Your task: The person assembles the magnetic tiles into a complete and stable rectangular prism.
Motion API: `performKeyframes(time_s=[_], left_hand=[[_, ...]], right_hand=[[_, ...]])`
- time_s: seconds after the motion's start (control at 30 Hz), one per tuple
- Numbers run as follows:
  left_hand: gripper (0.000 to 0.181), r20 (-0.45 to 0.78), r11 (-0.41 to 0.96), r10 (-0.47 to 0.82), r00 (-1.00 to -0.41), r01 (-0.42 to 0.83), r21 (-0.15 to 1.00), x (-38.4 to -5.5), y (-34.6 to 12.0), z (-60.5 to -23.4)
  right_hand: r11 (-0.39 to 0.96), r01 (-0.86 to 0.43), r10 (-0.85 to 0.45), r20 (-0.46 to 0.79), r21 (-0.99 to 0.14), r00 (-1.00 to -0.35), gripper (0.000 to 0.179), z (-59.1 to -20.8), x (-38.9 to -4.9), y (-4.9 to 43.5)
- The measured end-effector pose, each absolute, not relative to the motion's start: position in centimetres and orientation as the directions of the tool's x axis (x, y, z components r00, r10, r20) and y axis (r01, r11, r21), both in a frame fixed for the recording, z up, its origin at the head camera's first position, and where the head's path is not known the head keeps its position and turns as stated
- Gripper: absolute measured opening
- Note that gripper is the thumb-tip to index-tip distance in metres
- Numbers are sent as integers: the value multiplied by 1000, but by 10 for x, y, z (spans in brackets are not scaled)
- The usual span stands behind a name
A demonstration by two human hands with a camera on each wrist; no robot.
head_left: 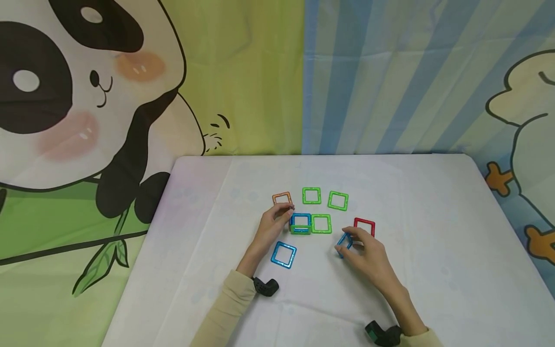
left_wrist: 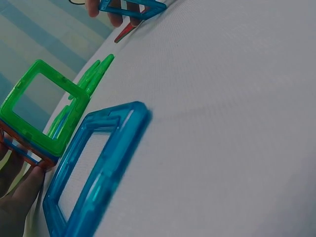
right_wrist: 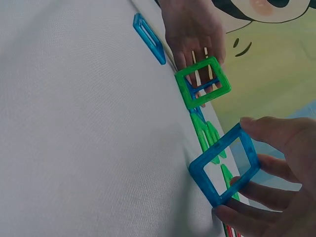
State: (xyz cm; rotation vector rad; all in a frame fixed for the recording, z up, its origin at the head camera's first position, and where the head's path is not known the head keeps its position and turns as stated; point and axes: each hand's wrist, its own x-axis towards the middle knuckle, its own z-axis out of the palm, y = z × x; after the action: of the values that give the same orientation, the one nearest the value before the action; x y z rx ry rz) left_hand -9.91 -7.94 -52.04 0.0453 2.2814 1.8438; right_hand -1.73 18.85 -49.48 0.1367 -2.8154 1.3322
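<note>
In the head view my left hand [head_left: 271, 223] is at the left side of a small upright build of square magnetic tiles. Its green front tile [left_wrist: 74, 101] and orange side tile [left_wrist: 32, 154] show in the left wrist view, with blue inside. My left fingers rest against the orange side; some of them are hidden there. My right hand [head_left: 368, 253] pinches a blue square magnetic tile [right_wrist: 197, 173] by its edges, tilted above the table to the right of the build. A loose blue tile [head_left: 273, 254] lies in front of the left hand.
A green tile [head_left: 322, 215] lies against the build's right side. Farther back lie an orange tile [head_left: 282, 194] and two green tiles, one [head_left: 311, 189] left of the other [head_left: 338, 208]. A red tile [head_left: 364, 220] is just beyond my right hand. White cloth [head_left: 433, 217] covers the table.
</note>
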Motion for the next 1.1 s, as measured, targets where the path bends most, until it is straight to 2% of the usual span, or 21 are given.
performKeyframes(time_s=[0.17,0.33,0.67,1.1], left_hand=[[35,-143,213,148,-979,-109,971,-98,-80,-520],[36,-139,207,144,-980,-107,972,-98,-80,-520],[35,-145,206,144,-979,-114,972,-99,-79,-522],[34,-151,204,149,-977,-119,972,-100,-80,-521]], right_hand=[[631,-99,-71,70,-769,-995,44,-495,-17,188],[639,-158,-88,133,-753,-987,30,-496,-15,189],[677,-197,-67,208,-709,-976,35,-498,-18,188],[733,-222,-26,300,-643,-954,33,-504,-21,183]])
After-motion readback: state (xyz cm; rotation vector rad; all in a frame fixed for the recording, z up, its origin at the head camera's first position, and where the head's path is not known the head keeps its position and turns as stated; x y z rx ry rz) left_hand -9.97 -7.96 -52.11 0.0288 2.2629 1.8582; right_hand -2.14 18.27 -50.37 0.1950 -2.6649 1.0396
